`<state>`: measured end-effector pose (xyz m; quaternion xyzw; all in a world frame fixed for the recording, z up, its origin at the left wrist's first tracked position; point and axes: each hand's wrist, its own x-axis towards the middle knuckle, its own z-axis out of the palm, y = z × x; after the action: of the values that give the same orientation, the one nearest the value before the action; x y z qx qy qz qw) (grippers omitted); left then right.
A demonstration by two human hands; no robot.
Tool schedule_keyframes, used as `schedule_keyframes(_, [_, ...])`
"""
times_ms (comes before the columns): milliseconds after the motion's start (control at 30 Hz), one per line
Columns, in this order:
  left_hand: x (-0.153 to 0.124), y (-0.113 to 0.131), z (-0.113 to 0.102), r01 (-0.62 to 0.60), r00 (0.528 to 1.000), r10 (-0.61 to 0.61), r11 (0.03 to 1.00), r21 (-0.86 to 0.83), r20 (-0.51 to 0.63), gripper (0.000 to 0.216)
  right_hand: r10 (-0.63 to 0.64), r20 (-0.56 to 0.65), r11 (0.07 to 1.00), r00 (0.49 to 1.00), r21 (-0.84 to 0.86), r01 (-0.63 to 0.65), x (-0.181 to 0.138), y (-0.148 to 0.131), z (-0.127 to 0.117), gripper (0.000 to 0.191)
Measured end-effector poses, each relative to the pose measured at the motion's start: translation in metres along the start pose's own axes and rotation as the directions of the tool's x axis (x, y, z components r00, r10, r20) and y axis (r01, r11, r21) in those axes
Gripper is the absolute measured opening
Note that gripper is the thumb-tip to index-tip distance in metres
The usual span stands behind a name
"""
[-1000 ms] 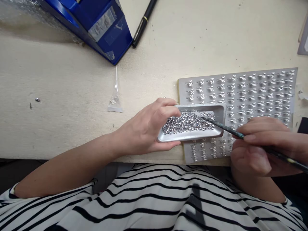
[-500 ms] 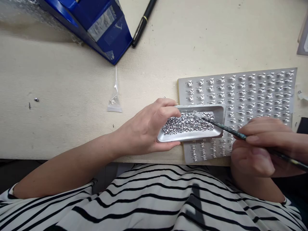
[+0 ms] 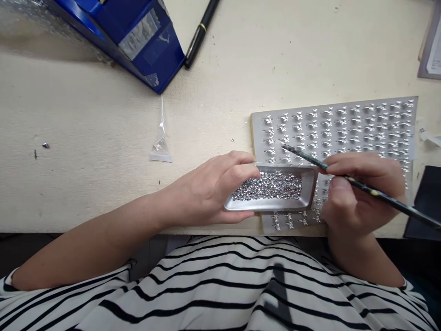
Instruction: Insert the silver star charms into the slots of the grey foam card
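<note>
My left hand (image 3: 220, 188) grips the left end of a small metal tray (image 3: 308, 188), thumb and fingers closed on its rim. Many tiny shiny silver rhinestones (image 3: 272, 186) lie inside. The tray is held over the lower left of a grey board (image 3: 351, 110) set with rows of small silver pieces (image 3: 312, 124). In my right hand (image 3: 361, 188), a thin dark paint-specked stick with a pale tip (image 3: 306, 157) is pinched like a pen. Its tip is above the board's left columns, just beyond the tray. Whether a stone sits on the tip is too small to tell.
A blue bin (image 3: 148, 46) with taped labels stands at the upper left, a black pen (image 3: 201, 34) beside it. A small clear zip bag (image 3: 161, 147) lies below the bin. A dark flat object (image 3: 425, 202) is at the right table edge, and a framed paper (image 3: 432, 50) at the upper right.
My right hand has moved the stick's tip from the stones in the tray up and left over the board. The tray has shifted slightly toward my body.
</note>
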<state>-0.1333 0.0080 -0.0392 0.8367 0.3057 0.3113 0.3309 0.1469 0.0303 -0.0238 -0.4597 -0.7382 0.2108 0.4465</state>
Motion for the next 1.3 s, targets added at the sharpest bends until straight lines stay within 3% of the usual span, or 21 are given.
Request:
schedule_keyframes(100, [-0.0002, -0.001, 0.001, -0.005, 1.0, 0.005, 1.0, 0.003, -0.008, 0.058, -0.085, -0.05, 0.996, 0.995, 0.005, 0.086, 0.002, -0.0005, 0.0066, 0.024])
schedule_keyframes(433, [0.0001, -0.0003, -0.0003, -0.002, 1.0, 0.002, 1.0, 0.021, -0.001, 0.056, -0.075, -0.016, 0.997, 0.997, 0.02, 0.075, 0.0026, 0.0, 0.0075, 0.024])
schedule_keyframes(633, [-0.0003, -0.0008, 0.0009, 0.002, 1.0, -0.002, 1.0, 0.03, -0.004, 0.058, -0.062, -0.086, 0.998, 0.994, -0.006, 0.061, 0.0025, 0.0013, 0.0091, 0.023])
schedule_keyframes(1300, [-0.0001, -0.0006, 0.0, -0.017, 1.0, 0.018, 1.0, 0.022, -0.011, 0.058, -0.05, -0.005, 0.999, 0.999, -0.018, 0.05, 0.0026, -0.0005, 0.0051, 0.026])
